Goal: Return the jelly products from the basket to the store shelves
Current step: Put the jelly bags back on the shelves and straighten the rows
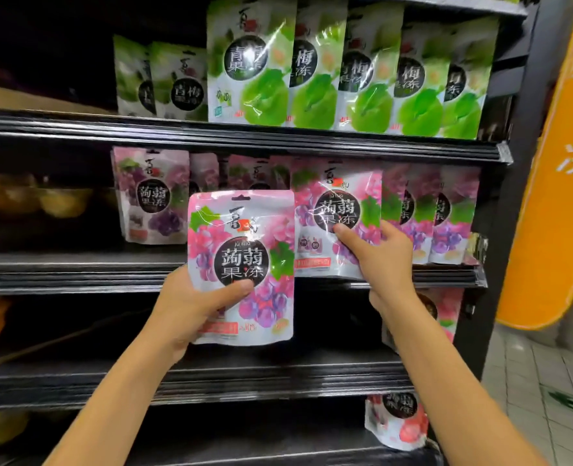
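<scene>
My left hand (197, 307) grips a pink-and-purple grape jelly pouch (241, 250) by its lower left corner, held upright in front of the middle shelf (76, 264). My right hand (379, 253) grips a second grape jelly pouch (332, 213) at its lower right, thumb on its front. This pouch stands at the front edge of the middle shelf, beside a row of the same grape pouches (446, 216). No basket is in view.
Green plum jelly pouches (312, 65) fill the upper shelf. A grape pouch (154, 196) stands further left on the middle shelf. Red-pink pouches (396, 422) sit on the lower shelves. An orange sign (554, 196) stands to the right, above a tiled floor (547, 381).
</scene>
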Demonstrator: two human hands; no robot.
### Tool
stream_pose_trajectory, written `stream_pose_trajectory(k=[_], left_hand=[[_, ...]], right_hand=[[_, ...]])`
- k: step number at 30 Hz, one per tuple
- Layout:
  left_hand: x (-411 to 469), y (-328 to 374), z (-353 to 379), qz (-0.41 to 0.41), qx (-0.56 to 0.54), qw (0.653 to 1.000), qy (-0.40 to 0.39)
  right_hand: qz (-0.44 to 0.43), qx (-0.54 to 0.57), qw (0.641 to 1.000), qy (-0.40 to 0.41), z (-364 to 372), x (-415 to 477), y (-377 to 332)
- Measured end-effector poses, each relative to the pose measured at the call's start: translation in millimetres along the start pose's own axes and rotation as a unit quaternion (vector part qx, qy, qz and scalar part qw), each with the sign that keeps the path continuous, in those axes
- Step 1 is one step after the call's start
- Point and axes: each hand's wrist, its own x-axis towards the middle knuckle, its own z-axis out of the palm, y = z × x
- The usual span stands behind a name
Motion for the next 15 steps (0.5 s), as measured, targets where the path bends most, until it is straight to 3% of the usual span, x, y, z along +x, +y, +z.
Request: stream_pose_trajectory(k=[10,15], left_hand=[[23.5,11.7,-4.8,0.032,-0.009,0.999,-0.007],[27.7,6.8,-5.4,0.029,-0.014,0.999,-0.011]], right_hand=[[-0.008,-0.055,0.998,0.024,32.9,15.3,12.8],[-0.038,-0.151,0.987,-0.042,16.7,6.9,11.0]])
